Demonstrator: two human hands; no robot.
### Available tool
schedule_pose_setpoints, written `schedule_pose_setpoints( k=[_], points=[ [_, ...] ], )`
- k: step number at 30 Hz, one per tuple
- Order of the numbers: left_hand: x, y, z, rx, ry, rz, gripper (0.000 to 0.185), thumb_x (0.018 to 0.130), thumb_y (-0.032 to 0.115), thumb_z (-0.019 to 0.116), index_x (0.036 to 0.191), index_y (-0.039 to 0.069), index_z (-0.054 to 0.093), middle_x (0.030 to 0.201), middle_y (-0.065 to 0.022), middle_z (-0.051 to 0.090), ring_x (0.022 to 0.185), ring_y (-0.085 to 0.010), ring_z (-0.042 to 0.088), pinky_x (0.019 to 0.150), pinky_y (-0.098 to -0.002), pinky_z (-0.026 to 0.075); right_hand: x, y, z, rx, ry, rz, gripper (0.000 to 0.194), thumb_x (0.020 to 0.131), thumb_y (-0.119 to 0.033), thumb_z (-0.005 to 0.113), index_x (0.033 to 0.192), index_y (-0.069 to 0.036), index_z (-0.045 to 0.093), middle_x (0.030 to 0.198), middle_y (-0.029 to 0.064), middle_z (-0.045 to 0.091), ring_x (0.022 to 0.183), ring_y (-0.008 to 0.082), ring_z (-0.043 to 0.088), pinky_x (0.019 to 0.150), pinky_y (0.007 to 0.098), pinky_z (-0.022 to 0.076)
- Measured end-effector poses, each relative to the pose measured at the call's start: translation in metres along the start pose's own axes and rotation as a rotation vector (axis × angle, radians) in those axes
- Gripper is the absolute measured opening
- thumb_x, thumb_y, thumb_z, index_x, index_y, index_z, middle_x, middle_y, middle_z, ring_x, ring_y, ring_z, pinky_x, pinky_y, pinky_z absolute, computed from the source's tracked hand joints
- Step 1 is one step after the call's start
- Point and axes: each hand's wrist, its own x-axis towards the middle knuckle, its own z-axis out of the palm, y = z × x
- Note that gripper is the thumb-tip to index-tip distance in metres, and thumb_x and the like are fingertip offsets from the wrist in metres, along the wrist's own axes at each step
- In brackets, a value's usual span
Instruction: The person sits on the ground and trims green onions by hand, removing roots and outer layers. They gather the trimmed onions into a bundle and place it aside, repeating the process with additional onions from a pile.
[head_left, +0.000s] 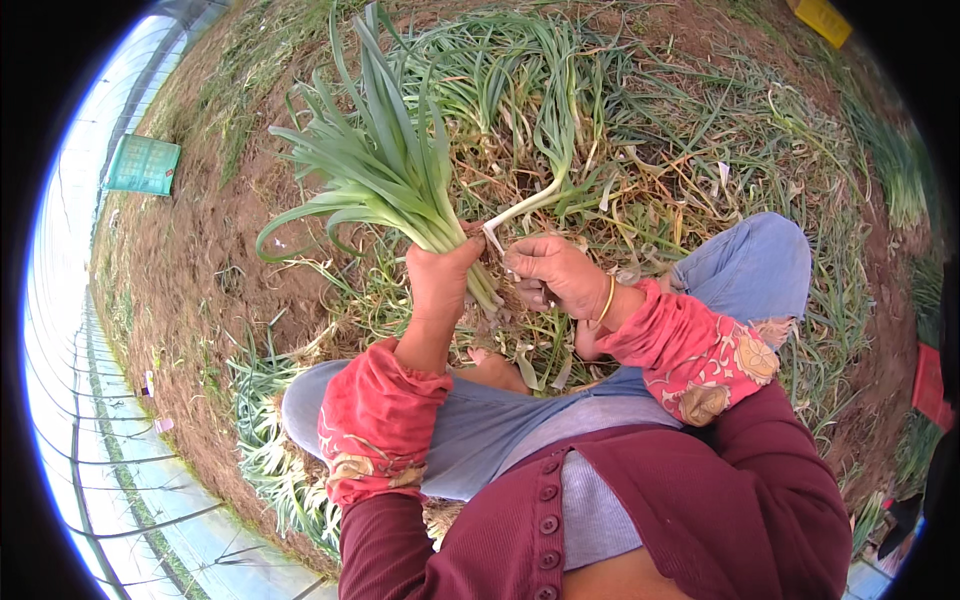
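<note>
My left hand (442, 274) grips a bunch of green garlic or young leeks (397, 180), leaves fanned up and left, pale root ends below the fist. A single stalk (529, 204) slants away from the left fist to the right, its white end beside my left fingertips; whether they hold it is hidden. With thumb and fingertips, my right hand (559, 271) pinches a thin white strip of skin (493, 238) that hangs from this stalk's end. The right hand is beside the bunch's root ends, apart from them.
More stalks lie in a heap (495, 71) ahead. Pale-ended stalks (281, 465) are piled by my left knee. Leaf scraps (645, 187) litter the soil (247, 277). A green crate (142, 165) stands far left, a yellow container (823, 21) far right, a red one (932, 386) at the right edge.
</note>
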Motion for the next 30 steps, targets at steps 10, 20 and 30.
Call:
schedule_pose_setpoints(
  k=[10,20,30],
  points=[
    [0.001,0.006,-0.001,-0.152,0.018,-0.174,0.020,0.069,-0.007,0.062,0.088,-0.002,0.056,0.075,-0.0080,0.058,0.061,-0.0174,0.058,0.053,-0.0294,0.049,-0.003,-0.004,0.007,-0.404,0.314,-0.243,0.033,0.086,-0.032,0.058,0.082,0.000,0.059,0.058,0.0032,0.053,0.045,0.0107,0.046,0.042,0.0246,0.0364],
    [-0.001,0.012,-0.006,-0.186,0.028,-0.152,0.023,0.068,-0.009,0.062,0.089,-0.002,0.056,0.077,-0.0087,0.059,0.065,-0.0185,0.058,0.058,-0.0293,0.050,0.034,0.001,0.003,-1.200,0.439,-0.675,0.023,0.081,-0.025,0.056,0.080,-0.002,0.061,0.070,0.0199,0.058,0.067,0.0355,0.057,0.059,0.0404,0.0438],
    [0.009,0.020,-0.017,-0.256,0.050,-0.185,0.018,0.072,-0.008,0.058,0.089,-0.003,0.054,0.077,-0.0110,0.057,0.063,-0.0215,0.059,0.052,-0.0325,0.053,-0.012,0.003,-0.019,-1.246,-0.361,-0.148,0.018,0.081,-0.017,0.057,0.090,-0.002,0.061,0.075,0.0127,0.062,0.071,0.0191,0.059,0.067,0.0326,0.0455]
  ],
)
